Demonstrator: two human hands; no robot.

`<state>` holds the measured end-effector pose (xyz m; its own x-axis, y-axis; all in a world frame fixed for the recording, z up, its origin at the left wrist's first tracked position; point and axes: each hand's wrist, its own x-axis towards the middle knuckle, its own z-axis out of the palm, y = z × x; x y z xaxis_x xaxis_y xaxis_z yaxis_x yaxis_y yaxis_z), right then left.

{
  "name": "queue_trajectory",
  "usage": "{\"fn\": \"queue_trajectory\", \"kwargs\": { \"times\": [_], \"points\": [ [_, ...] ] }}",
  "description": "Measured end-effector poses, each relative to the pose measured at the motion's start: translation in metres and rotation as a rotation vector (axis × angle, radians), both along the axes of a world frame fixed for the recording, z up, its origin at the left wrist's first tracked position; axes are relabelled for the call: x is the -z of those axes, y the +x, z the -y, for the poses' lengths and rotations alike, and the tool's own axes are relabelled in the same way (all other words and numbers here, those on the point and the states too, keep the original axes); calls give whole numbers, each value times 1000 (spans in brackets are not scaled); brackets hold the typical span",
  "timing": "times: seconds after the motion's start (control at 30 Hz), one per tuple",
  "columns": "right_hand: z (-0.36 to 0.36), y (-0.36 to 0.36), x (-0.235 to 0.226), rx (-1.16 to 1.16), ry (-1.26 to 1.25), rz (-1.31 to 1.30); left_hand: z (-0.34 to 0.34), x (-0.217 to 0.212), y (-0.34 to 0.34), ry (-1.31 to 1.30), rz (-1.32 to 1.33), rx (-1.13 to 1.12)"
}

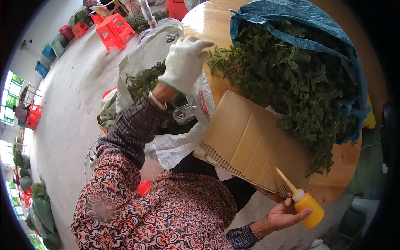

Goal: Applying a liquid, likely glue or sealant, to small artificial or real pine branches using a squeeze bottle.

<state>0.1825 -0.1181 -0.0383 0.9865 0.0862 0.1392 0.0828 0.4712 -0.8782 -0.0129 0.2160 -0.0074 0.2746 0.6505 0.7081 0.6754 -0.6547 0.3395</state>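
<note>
My left hand (pixel 182 64), in a white knit glove, is raised by the near-left edge of a big heap of green fir sprigs (pixel 304 79). Its forefinger reaches out toward the outermost sprig tips, with a gap to the thumb, and I see nothing between them. Bare, my right hand (pixel 282 217) is low on the right, wrapped round a yellow squeeze bottle (pixel 309 210). The bottle's long tapered nozzle points up and left, over the corner of a flattened brown cardboard sheet (pixel 254 141) on the table edge.
A blue woven sack (pixel 291 12) surrounds the heap on the round wooden table (pixel 339 166). Left of the table, an open white sack (pixel 166 150) holds more greenery, beside a metal fitting (pixel 183 114). Red plastic stools (pixel 114 31) stand on the grey floor farther off.
</note>
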Motion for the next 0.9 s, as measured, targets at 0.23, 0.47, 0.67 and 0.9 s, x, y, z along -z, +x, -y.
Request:
{"fn": "queue_trajectory", "kwargs": {
  "times": [0.23,0.47,0.67,0.9],
  "points": [
    [3,3,9,30,-23,2,-48,13,4,-23,-365,99],
    [7,6,10,-41,30,10,-41,15,9,-59,-659,-136],
    [8,6,11,-45,58,18,-44,12,-3,22,-735,-505],
    [10,3,-1,11,23,-40,18,-18,-16,89,-112,-139]
  ]
}}
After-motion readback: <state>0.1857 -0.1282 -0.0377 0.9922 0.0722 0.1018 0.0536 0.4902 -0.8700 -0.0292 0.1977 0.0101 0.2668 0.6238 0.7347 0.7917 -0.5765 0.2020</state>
